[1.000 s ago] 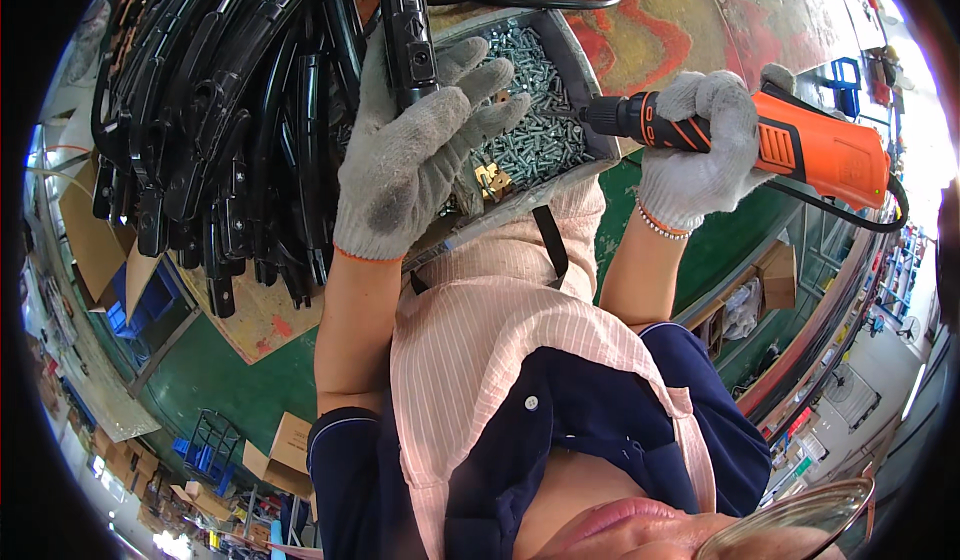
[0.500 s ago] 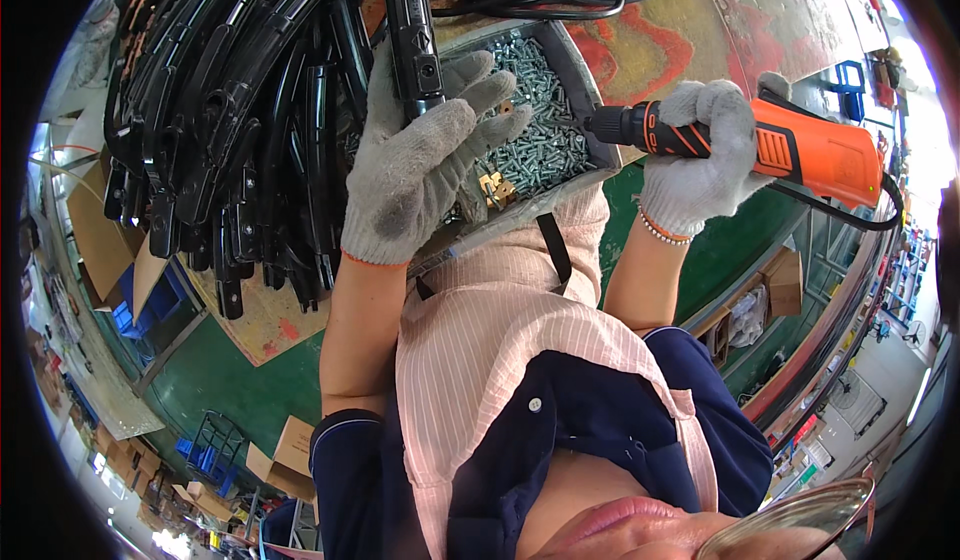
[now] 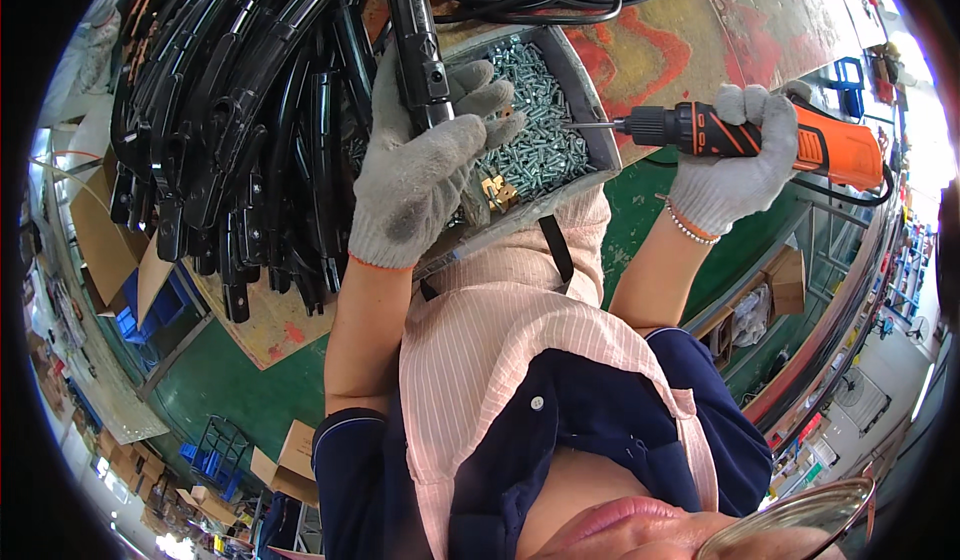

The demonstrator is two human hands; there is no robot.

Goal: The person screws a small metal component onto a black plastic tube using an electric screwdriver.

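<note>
My left hand (image 3: 415,175), in a grey knitted glove, is closed around the lower end of a long glossy black bar-shaped part (image 3: 415,45) with small holes. Its fingers reach over an open grey box (image 3: 590,85) of small silver screws (image 3: 535,110). A few brass-coloured pieces (image 3: 496,190) lie among the screws. My right hand (image 3: 745,150), also gloved, grips an orange and black electric screwdriver (image 3: 840,150). The tool lies nearly level, its thin bit pointing left over the box's right rim, apart from the black part.
Many similar black parts (image 3: 235,110) with cables are heaped on the left of the worn table (image 3: 740,35). Black cables (image 3: 540,5) run along the far side. A cord hangs from the screwdriver's rear. Cardboard boxes (image 3: 785,280) stand lower, beyond the table.
My right hand has moved right with the screwdriver, and its long bit now shows plainly. My left hand keeps its hold on the black part, its fingers slightly more curled.
</note>
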